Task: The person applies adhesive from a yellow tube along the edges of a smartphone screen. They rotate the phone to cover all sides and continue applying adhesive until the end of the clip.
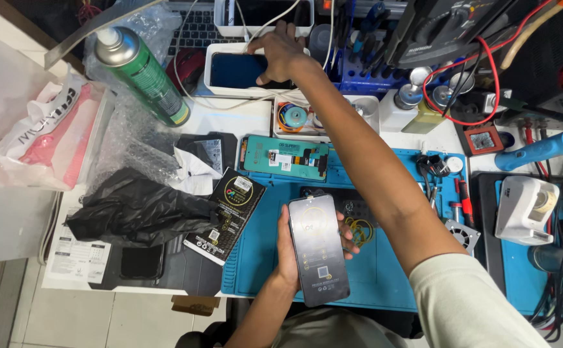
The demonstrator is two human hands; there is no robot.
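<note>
Low in the middle of the frame, the left hand [292, 248] holds a dark smartphone [318, 250] face up, fingers wrapped around its right edge and thumb side along the left, clamped on the body. The phone hovers above a blue silicone repair mat [384, 270] that covers the centre and right of the bench.

The right arm stretches diagonally to the top centre, where the right hand [280, 53] rests on a second phone with a blue-black screen [239, 69] lying in a white tray [212, 80]; the fingers are spread over its right end, touching it, though whether they grip it is unclear.

Between the two hands, a teal-backed display assembly [286, 158] lies at the mat's upper edge. Left of the held phone sits a black retail box with gold print [226, 216], and further left a crumpled black plastic bag [136, 209]. A green spray can [143, 74] lies tilted at the upper left on bubble wrap [126, 138]. At the right edge are a blue-handled soldering iron [539, 149] and a white boxy tool [525, 209].
</note>
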